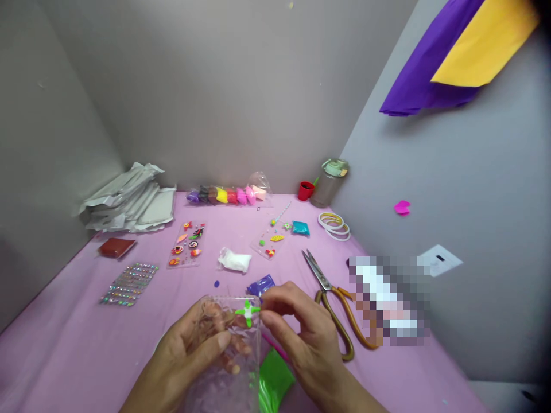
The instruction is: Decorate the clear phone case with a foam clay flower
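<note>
Head view: on the pink tabletop [64,344], the left hand [193,344] is half curled, fingers wrapped behind a clear plastic sheet [228,367] and thumb across its front. A green clay star [247,312] sits at the sheet's top edge. Just beyond lies a purple clay packet [261,285]; below, a green packet [275,381]. The right hand [305,338] pinches the star's right tip between thumb and forefinger, other fingers loosely bent, near the scissors [331,304].
</note>
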A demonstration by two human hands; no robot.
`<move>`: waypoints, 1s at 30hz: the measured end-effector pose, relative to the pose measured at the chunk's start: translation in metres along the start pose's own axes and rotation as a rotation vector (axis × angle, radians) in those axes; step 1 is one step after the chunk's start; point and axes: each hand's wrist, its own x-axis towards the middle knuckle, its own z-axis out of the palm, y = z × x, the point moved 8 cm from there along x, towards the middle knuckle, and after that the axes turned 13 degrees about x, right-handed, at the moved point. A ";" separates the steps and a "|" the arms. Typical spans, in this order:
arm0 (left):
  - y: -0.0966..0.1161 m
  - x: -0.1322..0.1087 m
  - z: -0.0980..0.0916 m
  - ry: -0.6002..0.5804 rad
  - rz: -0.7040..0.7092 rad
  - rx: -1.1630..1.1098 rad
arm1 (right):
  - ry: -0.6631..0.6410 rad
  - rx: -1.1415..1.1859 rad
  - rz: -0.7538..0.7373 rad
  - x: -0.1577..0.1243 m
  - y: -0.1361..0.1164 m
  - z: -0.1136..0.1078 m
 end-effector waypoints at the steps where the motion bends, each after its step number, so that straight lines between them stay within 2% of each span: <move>1: -0.002 0.000 -0.001 0.009 -0.009 -0.005 | 0.031 0.078 0.074 0.000 0.007 -0.002; 5: -0.007 0.001 -0.002 0.023 -0.029 -0.045 | 0.032 0.363 0.337 -0.003 0.030 0.008; 9: -0.006 0.003 -0.001 0.019 -0.013 -0.068 | -0.025 0.455 0.464 -0.005 0.040 0.019; 14: -0.003 0.003 -0.001 0.016 0.005 0.000 | -0.043 0.499 0.467 -0.007 0.041 0.020; 24: -0.003 0.001 0.007 0.041 0.030 -0.018 | -0.016 0.525 0.483 -0.007 0.044 0.017; 30: -0.005 0.001 0.006 0.041 0.000 -0.024 | -0.030 0.531 0.470 -0.005 0.039 0.019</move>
